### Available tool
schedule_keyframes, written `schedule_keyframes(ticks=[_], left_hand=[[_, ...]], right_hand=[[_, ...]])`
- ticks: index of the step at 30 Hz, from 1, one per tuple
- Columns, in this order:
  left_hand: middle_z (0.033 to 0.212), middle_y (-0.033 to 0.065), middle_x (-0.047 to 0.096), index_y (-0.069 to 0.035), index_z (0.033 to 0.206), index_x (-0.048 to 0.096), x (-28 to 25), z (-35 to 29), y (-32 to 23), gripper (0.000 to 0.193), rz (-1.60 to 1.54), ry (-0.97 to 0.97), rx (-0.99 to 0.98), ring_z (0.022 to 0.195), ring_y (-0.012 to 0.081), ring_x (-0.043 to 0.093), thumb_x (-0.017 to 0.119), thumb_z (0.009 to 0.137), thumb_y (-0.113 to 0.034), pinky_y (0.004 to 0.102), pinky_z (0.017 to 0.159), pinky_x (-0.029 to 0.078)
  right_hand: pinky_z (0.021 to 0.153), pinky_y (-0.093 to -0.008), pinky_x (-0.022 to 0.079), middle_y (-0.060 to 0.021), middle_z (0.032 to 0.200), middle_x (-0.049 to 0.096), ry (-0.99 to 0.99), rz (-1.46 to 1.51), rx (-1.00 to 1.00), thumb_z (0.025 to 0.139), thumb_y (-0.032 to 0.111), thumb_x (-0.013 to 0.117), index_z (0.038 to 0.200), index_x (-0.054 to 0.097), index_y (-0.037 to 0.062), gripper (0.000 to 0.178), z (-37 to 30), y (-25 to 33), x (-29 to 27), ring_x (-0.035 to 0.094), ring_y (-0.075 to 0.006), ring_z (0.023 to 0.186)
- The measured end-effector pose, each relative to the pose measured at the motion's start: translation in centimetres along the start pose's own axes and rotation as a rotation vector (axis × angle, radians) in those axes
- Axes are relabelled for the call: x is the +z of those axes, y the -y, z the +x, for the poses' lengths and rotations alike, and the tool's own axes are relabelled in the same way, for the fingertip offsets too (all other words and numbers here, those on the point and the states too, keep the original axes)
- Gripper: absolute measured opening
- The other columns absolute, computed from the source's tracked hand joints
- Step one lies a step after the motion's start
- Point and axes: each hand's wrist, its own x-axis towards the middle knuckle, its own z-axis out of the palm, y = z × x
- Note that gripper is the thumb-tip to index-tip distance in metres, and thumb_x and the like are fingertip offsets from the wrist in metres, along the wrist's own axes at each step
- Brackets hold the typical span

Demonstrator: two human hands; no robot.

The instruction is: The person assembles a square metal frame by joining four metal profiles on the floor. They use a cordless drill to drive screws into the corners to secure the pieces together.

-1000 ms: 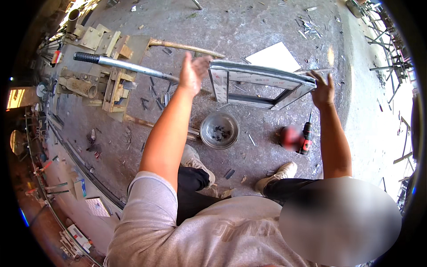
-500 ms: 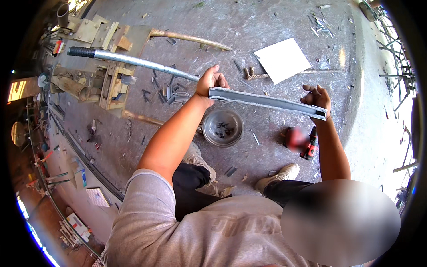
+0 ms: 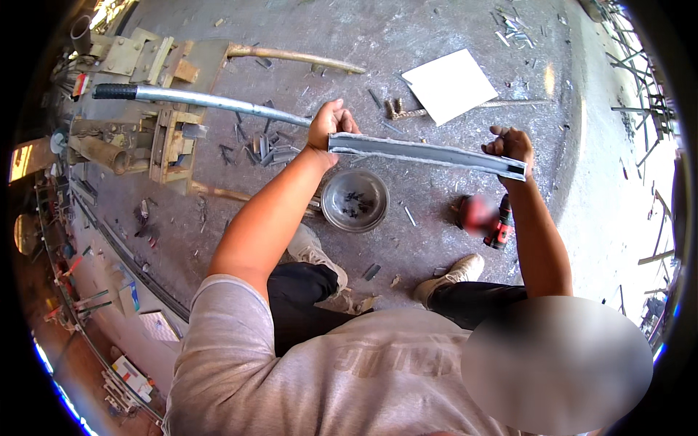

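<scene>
One frame, edge up, held between my left hand and right hand; metal bowl nearer me, drill right.

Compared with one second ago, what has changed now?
The grey rectangular metal frame has turned edge-on to the camera, lower in view; the left hand, earlier open, now holds its left end. The round silvery bowl and red-and-black cordless drill stayed put.

Your left hand and right hand hold opposite ends of a grey frame, seen edge-on. Nearer your feet, a bowl of dark bits and a drill; beyond the frame, a white board.
</scene>
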Motion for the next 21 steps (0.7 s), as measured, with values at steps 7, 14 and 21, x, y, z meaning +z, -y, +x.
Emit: schedule_keyframes(ticks=[7, 14, 21], left_hand=[[0.076, 0.0161, 0.069, -0.006, 0.072, 0.058, 0.7, 0.4, 1.3, 0.057, -0.224, -0.404, 0.187, 0.074, 0.0284, 0.066, 0.047, 0.104, -0.052, 0.0398, 0.082, 0.054], [0.114, 0.0204, 0.075, 0.0, 0.108, 0.07, 1.4, -5.5, 3.2, 0.063, -0.306, -0.19, 0.254, 0.111, 0.0359, 0.068, 0.045, 0.104, -0.058, 0.049, 0.103, 0.05], [0.131, 0.0158, 0.069, -0.005, 0.129, 0.065, 16.2, -16.8, -9.8, 0.073, -0.164, -0.22, 0.411, 0.119, 0.035, 0.065, 0.04, 0.104, -0.069, 0.0526, 0.106, 0.049]], right_hand=[[0.083, -0.0455, 0.053, -0.0153, 0.086, 0.073, -0.109, 0.277, -0.134, 0.098, 0.042, 0.052, 0.098, 0.071, 0.0004, 0.046, 0.1, -2.2, -5.4, 0.067, -0.033, 0.077], [0.091, -0.0484, 0.056, -0.0203, 0.092, 0.074, -0.232, 0.229, -0.28, 0.103, 0.043, 0.047, 0.094, 0.068, -0.0019, 0.05, -4.5, -1.2, 2.1, 0.07, -0.0367, 0.09], [0.107, -0.0526, 0.048, -0.0218, 0.126, 0.07, -0.282, 0.142, -0.37, 0.103, 0.064, 0.048, 0.131, 0.064, 0.0007, 0.071, -15.0, 11.3, 13.8, 0.066, -0.0383, 0.118]])
